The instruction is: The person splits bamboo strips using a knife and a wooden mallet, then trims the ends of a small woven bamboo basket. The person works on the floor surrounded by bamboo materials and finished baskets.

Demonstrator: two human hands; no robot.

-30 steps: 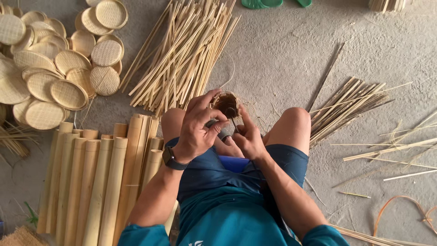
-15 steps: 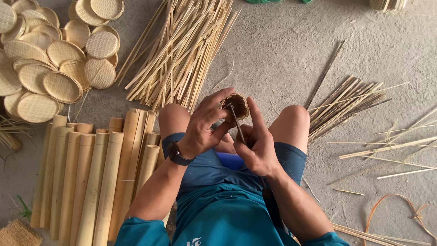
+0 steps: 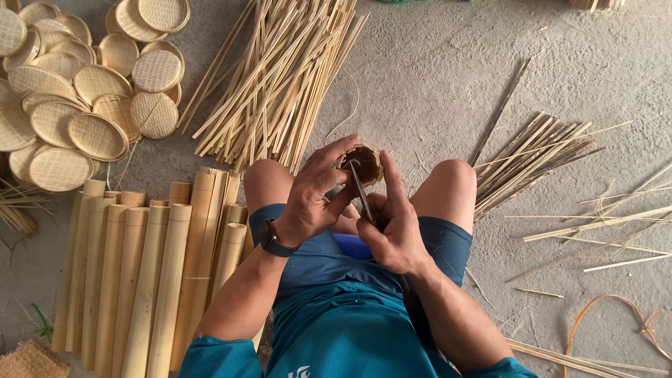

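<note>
Left hand (image 3: 311,199) fingers wrapped round bamboo section (image 3: 364,162); right hand (image 3: 395,227) fingers clamped on blade (image 3: 360,190).

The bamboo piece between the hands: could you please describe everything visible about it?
The bamboo piece is a short round tube, brown and rough at its open end, which faces the camera. It is held between the person's knees. The left hand wraps its left side; the right hand sets a thin dark blade against its rim.

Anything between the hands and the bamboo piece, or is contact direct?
Nothing visible in the way. The left hand grips the bamboo piece directly, and the right hand sets a knife blade against its end.
</note>
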